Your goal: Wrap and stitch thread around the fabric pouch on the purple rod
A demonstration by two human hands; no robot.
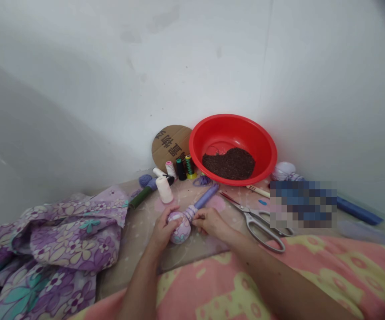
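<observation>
A ball covered in purple floral cloth (181,233) sits on the end of a purple stick (207,196), which points away to the upper right. My left hand (162,227) is closed round the ball's left side, with the thumb across its top. Purple yarn (190,212) is wound around the gathered cloth at the neck. Right beside that neck, my right hand (211,222) has its fingertips pinched together; whatever they grip is too small to make out. A small tangle of purple yarn (204,180) lies beyond the stick.
A red basin (266,146) with dark grains stands behind, against a cardboard disc (166,144). Several thread spools (164,190) stand on the left of it. Scissors (262,226) lie on the right. Floral cloth (79,235) is heaped left; a pink-yellow blanket (212,284) covers the front.
</observation>
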